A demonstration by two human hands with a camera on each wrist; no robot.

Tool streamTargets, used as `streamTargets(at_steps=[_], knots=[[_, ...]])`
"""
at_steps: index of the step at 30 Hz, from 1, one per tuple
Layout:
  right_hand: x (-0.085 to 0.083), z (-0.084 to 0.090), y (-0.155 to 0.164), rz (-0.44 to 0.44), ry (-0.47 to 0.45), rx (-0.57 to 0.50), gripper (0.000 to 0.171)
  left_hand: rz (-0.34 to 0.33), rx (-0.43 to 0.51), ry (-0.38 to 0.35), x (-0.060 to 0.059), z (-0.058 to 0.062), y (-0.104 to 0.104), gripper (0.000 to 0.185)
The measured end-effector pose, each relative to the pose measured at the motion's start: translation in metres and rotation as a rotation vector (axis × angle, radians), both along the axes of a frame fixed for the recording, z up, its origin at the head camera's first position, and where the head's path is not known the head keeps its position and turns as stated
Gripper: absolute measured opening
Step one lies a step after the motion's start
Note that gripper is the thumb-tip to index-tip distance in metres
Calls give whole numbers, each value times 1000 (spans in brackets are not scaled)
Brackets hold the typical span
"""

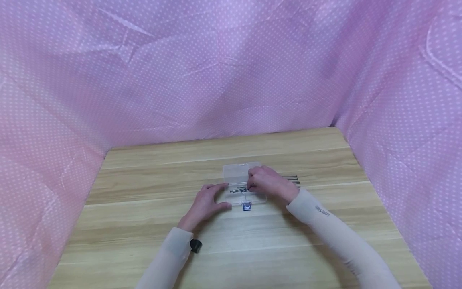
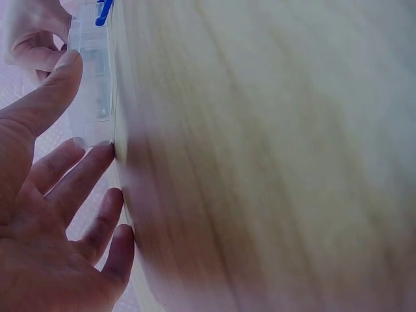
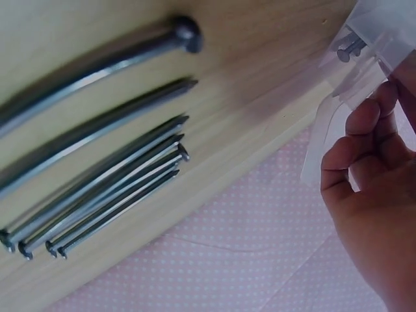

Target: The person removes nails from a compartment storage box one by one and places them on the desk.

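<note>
A clear plastic box [image 1: 238, 172] with a blue latch [image 1: 246, 206] lies open on the wooden table [image 1: 144, 224]. My left hand [image 1: 208, 200] rests flat at the box's left side, thumb [image 2: 57, 88] and fingertips touching the box [image 2: 91, 97]. Over the box, my right hand [image 1: 266, 182] has its fingers [image 3: 364, 146] curled and pinches the ends of long grey nails [image 1: 239, 190] that lie in the box. Nail heads [image 3: 351, 47] show through the box wall [image 3: 377, 32]. Several more nails [image 3: 97, 175] lie side by side on the table, right of the box.
Loose nails [image 1: 293, 180] stick out from behind my right hand. Pink dotted cloth [image 1: 231, 72] walls the table at the back and on both sides. A black wrist strap piece [image 1: 195, 245] sits on my left sleeve.
</note>
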State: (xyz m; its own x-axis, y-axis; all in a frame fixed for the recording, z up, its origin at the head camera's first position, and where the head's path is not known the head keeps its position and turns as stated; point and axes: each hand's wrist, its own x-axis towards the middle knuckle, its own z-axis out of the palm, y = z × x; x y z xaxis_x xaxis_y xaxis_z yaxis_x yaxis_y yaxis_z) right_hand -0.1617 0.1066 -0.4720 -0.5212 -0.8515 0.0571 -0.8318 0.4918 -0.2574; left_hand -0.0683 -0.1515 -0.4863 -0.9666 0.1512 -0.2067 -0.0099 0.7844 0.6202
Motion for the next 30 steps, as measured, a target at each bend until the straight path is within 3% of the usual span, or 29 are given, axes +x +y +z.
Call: streamTargets(at_steps=[22, 30], knots=[[4, 5, 1, -8, 61, 99, 4, 10, -1, -18, 0, 3, 3, 77], [-1, 4, 0, 40, 108, 148, 4, 20, -2, -18, 0, 0, 4, 77]])
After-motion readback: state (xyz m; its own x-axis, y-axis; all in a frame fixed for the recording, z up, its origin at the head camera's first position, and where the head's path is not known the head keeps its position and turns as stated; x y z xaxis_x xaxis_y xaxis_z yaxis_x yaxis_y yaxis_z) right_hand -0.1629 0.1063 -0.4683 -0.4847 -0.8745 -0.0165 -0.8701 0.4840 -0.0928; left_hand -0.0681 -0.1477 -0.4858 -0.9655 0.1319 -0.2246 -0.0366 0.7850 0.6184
